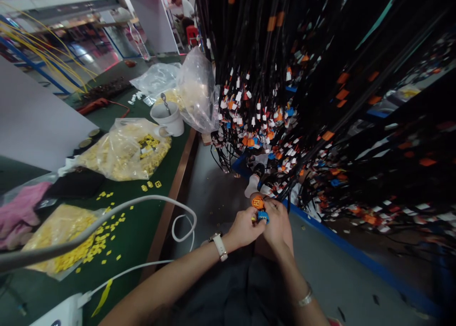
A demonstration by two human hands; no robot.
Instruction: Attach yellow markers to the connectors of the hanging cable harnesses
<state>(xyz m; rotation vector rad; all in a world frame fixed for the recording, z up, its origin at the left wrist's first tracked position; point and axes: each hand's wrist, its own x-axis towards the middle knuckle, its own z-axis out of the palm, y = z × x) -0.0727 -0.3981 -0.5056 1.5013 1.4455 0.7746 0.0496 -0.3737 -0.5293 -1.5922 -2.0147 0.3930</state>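
Note:
My right hand (278,222) is closed around wire connectors: an orange connector (257,202) with its open face turned up, and a blue connector (263,217) just below it. My left hand (244,228) comes in from the left with thumb and fingertips pinched on a small yellow plastic piece (253,218), close against the blue connector. Whether the yellow piece touches that connector I cannot tell. The cables behind the connectors are mostly hidden by my right hand.
Dense black wire harnesses (263,103) with white, orange and blue connectors hang ahead and right. On the green bench (142,221) at left lie a bag of yellow pieces (121,148), loose yellow pieces (101,238), a white cup (169,119) and a grey cable (142,200). A person (185,13) sits far back.

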